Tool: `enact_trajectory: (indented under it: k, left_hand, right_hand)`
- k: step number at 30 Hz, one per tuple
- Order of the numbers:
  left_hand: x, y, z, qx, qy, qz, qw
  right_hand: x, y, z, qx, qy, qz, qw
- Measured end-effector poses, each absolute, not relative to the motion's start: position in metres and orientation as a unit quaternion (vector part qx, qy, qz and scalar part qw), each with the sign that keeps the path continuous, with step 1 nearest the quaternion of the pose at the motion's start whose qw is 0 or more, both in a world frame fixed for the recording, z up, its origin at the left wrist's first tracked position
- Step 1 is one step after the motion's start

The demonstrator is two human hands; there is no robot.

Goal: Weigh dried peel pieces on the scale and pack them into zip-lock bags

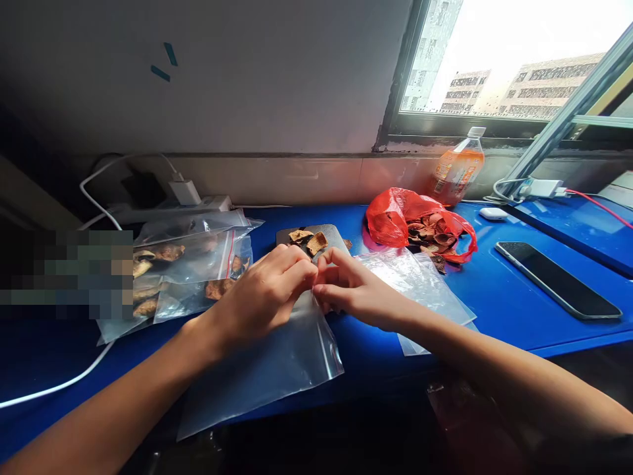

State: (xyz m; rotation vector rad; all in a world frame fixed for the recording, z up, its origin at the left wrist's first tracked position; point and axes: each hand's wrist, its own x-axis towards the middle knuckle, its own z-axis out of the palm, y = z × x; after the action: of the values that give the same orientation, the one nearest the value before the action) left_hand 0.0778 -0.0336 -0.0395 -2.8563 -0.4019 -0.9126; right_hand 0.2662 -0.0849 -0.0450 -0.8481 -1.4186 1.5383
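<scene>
My left hand (270,284) and my right hand (353,287) meet at the middle of the table, fingers pinched close together. Between them they hold the top edge of a clear plastic zip bag (277,373), which hangs toward me over the table's front and looks flat. Just beyond my fingertips, dried peel pieces (316,243) rest on a small grey scale (337,237), partly hidden by my hands. Left of my left hand lie several filled zip bags (188,290) with brown dried pieces inside. More flat clear bags (410,280) lie beside my right wrist.
A red plastic bag (390,214) spills dried peel (430,234) on the blue table (514,316). Behind it stands a drink bottle (459,165). A phone (558,280) and white earphone case (493,214) lie right. A white cable (74,379) and power strip (215,203) are left.
</scene>
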Motion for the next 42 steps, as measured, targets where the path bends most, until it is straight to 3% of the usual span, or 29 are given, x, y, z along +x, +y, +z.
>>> enact_trajectory:
  k: [12,20,24,28,32,42]
  left_hand:
    - [0.074,-0.034,-0.034,-0.946,-0.114,-0.302,-0.042]
    - [0.076,-0.033,-0.042,-0.930,-0.087,-0.337,-0.117]
    - [0.069,-0.030,-0.034,-0.926,-0.115,-0.347,-0.093]
    - [0.066,-0.030,-0.029,-0.928,-0.116,-0.347,-0.072]
    - [0.068,-0.032,-0.027,-0.925,-0.115,-0.353,-0.081]
    - [0.062,-0.052,-0.014,-0.972,-0.117,-0.185,-0.079]
  right_hand:
    - [0.268,-0.084,-0.043,-0.358,-0.550,0.603,0.454]
    - [0.273,-0.088,-0.035,-0.447,-0.700,0.365,0.421]
    - [0.280,-0.090,-0.027,-0.462,-0.715,0.320,0.416]
    - [0.279,-0.095,-0.024,-0.434,-0.771,0.307,0.352]
    - [0.279,-0.099,-0.026,-0.415,-0.827,0.218,0.311]
    - [0.282,-0.101,-0.030,-0.377,-0.857,0.142,0.321]
